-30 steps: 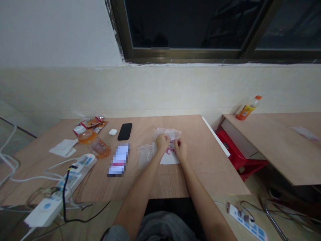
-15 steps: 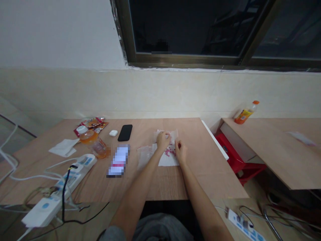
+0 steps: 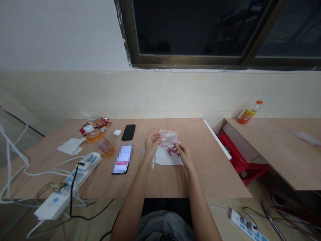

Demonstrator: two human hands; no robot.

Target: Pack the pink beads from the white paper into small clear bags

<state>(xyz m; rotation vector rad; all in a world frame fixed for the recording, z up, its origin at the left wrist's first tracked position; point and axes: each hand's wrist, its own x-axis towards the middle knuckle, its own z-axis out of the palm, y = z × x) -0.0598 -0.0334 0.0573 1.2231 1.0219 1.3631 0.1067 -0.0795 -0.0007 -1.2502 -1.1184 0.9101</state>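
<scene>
My left hand (image 3: 151, 143) is raised a little off the wooden table (image 3: 210, 167) with its fingers pinched on the edge of a small clear plastic bag (image 3: 169, 136). My right hand (image 3: 183, 154) is just to the right, fingers pinched together by the bag's lower corner, over a white sheet of paper (image 3: 167, 158) that carries several small pink beads (image 3: 172, 151). Another clear bag (image 3: 147, 157) lies partly hidden under my left wrist.
To the left are a lit phone (image 3: 123, 159), a black phone (image 3: 128, 132), a white earbud case (image 3: 117, 132), an orange drink bottle (image 3: 100, 141), snack packets (image 3: 100, 123), a tissue (image 3: 71, 146) and power strips (image 3: 72, 177) with cables. A red stool (image 3: 240, 157) and a second table (image 3: 281, 147) with a bottle (image 3: 249, 112) stand right.
My left hand has lifted the clear bag off the table. My right hand has moved slightly right and nearer me. The camera view has shifted a little to the left.
</scene>
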